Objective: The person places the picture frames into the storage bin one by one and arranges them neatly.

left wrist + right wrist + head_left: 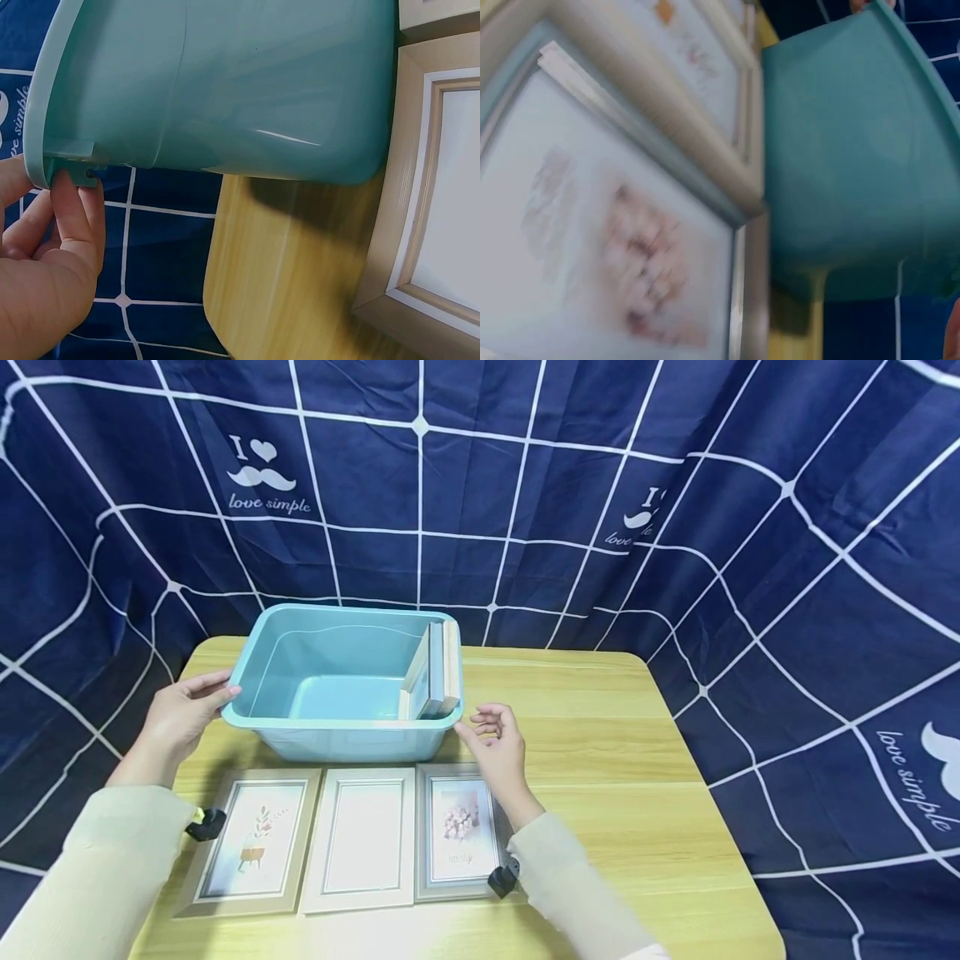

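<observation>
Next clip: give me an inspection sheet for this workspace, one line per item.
Surface: wooden table, light grain, rounded corners.
Job's things: blue tub at the table's back left; two frames stand on edge inside against its right wall.
Clutter: three picture frames lie flat in a row before the tub: plant print, blank one, flower print.
Hands: left hand grips the tub's left rim; right hand open, beside the tub's right corner.
Cables: nothing seen.
Surroundings: navy grid-patterned cloth all round.

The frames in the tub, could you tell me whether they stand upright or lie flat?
Upright: the frames stand on edge against the tub's right wall.
</observation>
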A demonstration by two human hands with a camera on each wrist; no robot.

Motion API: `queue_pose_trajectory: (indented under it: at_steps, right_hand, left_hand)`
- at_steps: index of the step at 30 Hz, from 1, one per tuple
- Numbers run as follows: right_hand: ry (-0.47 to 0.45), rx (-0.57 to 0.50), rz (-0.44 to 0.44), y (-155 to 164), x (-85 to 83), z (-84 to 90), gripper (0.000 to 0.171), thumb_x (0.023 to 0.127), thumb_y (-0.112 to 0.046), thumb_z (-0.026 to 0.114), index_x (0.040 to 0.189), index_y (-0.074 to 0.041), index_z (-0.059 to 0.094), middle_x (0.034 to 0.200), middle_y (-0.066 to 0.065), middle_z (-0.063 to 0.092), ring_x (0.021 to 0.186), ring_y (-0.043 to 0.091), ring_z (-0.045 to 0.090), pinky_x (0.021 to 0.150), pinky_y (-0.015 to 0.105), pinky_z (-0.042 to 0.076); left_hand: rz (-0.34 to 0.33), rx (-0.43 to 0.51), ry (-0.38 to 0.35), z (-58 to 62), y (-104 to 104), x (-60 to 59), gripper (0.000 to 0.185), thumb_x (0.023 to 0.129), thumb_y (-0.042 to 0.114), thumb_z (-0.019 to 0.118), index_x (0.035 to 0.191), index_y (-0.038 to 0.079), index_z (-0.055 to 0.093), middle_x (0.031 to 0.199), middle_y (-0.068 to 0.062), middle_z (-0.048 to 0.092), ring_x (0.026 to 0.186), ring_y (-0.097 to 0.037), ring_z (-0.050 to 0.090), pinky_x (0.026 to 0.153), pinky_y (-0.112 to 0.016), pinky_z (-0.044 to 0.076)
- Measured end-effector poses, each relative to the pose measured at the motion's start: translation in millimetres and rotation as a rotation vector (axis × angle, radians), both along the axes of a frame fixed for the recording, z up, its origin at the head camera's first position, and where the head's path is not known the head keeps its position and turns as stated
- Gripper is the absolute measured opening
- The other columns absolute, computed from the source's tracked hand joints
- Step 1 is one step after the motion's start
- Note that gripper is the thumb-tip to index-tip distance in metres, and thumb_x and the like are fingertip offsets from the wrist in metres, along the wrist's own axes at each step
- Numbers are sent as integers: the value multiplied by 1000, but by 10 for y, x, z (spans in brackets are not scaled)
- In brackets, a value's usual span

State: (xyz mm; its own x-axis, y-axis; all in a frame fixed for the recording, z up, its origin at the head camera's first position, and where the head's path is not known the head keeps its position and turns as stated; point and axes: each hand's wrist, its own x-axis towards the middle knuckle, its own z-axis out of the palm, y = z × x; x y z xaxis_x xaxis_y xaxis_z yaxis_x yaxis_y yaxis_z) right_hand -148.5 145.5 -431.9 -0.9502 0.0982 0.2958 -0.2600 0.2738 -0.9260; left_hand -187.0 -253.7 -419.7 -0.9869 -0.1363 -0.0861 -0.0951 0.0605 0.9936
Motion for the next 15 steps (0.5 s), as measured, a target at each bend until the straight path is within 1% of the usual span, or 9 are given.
queue_pose_trajectory:
  at_steps: [1, 2, 4, 6, 8, 9, 11, 13, 15]
  right_hand:
    - [-20, 12, 4, 24, 28, 27, 40, 82, -6, 74, 112, 9, 52, 102, 26, 60, 84, 27, 58, 71, 29, 52]
    - [-25, 27, 7, 61, 35, 6, 41, 82, -6, 74, 112, 9, 52, 102, 25, 61, 84, 26, 58, 69, 26, 51]
    - [-44, 45, 7, 131, 35, -50, 40, 81, -5, 75, 112, 9, 52, 100, 23, 61, 82, 25, 59, 68, 24, 50]
    - [-73, 58, 12, 221, 6, -172, 41, 81, -8, 76, 112, 8, 53, 101, 21, 62, 83, 25, 59, 68, 25, 49]
    - [-95, 72, 21, 308, -34, -317, 42, 81, -12, 77, 113, 5, 54, 101, 18, 62, 83, 25, 58, 68, 24, 48]
    - [-105, 81, 29, 347, -51, -386, 42, 81, -13, 77, 113, 3, 54, 101, 17, 62, 84, 24, 58, 68, 23, 48]
    - [-135, 97, 49, 434, -81, -529, 44, 81, -17, 77, 115, 0, 55, 101, 13, 61, 85, 22, 57, 68, 22, 48]
    - [-151, 122, 64, 501, -82, -607, 45, 82, -20, 77, 116, -1, 54, 101, 11, 61, 85, 20, 56, 69, 22, 49]
    - [-168, 144, 78, 568, -78, -672, 46, 82, -22, 77, 116, -1, 54, 101, 10, 61, 84, 19, 57, 70, 24, 50]
  left_hand:
    - [-1, -2, 0, -3, 0, -2, 58, 91, 8, 65, 135, -16, 38, 81, 21, 63, 72, 5, 61, 64, -11, 51]
    - [-2, -4, 1, -6, -1, -3, 58, 91, 8, 65, 135, -16, 38, 80, 21, 63, 72, 5, 61, 64, -11, 51]
    - [-3, -5, -1, -7, -1, -5, 58, 91, 8, 65, 135, -17, 37, 80, 21, 63, 72, 5, 61, 64, -11, 51]
    - [-4, -12, -2, -2, 0, -4, 59, 91, 8, 65, 135, -17, 36, 81, 21, 63, 73, 5, 61, 64, -11, 51]
    - [-3, -7, 0, 4, 0, 0, 57, 91, 8, 65, 135, -16, 38, 81, 21, 63, 73, 4, 61, 64, -11, 51]
    - [-2, 0, 3, 6, -1, 4, 56, 90, 8, 65, 134, -15, 41, 81, 21, 64, 73, 4, 61, 64, -11, 51]
    - [-2, 14, 8, 8, -2, 11, 46, 90, 8, 66, 130, -8, 49, 81, 20, 64, 73, 4, 61, 64, -11, 51]
    - [-2, 21, 10, 8, -1, 17, 39, 90, 8, 66, 126, -3, 54, 81, 20, 64, 73, 4, 62, 64, -11, 51]
    - [-2, 11, 7, 9, 4, 18, 39, 90, 8, 66, 126, -3, 54, 81, 20, 64, 73, 4, 61, 64, -11, 51]
